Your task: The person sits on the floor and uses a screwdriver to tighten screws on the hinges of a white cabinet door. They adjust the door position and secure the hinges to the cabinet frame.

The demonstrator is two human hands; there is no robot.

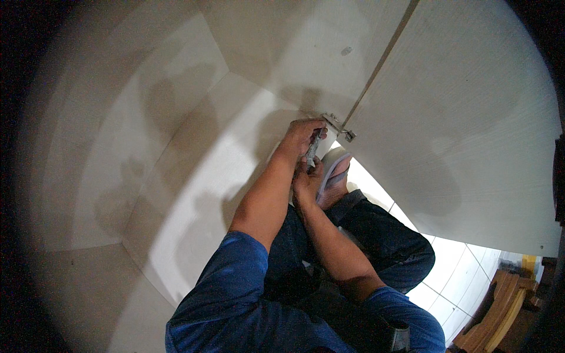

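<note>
My left hand [305,132] is closed at the near side of a metal cabinet hinge [339,126], its fingers curled around the upper end of a slim grey object [313,150]. My right hand [307,178] grips that object's lower end, just below the left. Its exact kind is hard to make out, since the fingers cover both ends. The hinge joins a pale cabinet panel to a large pale door [453,123] on the right.
Pale cabinet walls [194,112] enclose the left side. A sandalled foot [336,176] stands right beside my right hand, and dark-trousered legs [382,241] lie below. White floor tiles [447,276] and brown wooden furniture [497,312] show at the lower right.
</note>
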